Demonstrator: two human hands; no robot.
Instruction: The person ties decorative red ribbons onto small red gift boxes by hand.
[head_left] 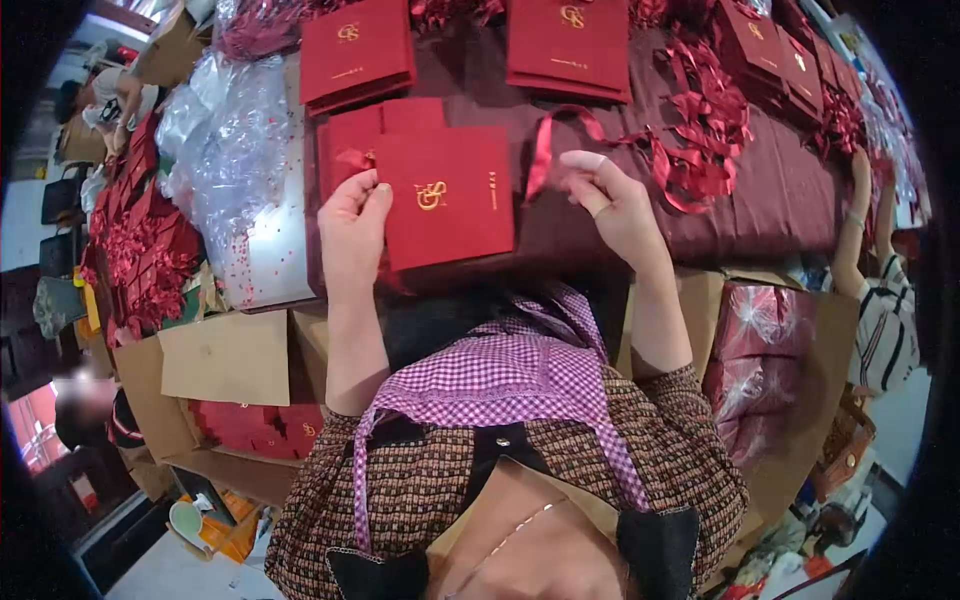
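Left to right: an open cardboard box (225, 357) holds red items (240, 425) with gold marks. Your left hand (356, 215) has its grip pinched on the edge of a red folder (448, 197), above the near edge of the table (455, 92); its gold logo, turned sideways, seems to read "GS", the small lettering unreadable. Your right hand (612, 200) has thumb and fingers curled near a red ribbon (541, 155); whether they touch is unclear. Farther right, another cardboard box (822, 370) holds red packs (757, 370) in clear plastic.
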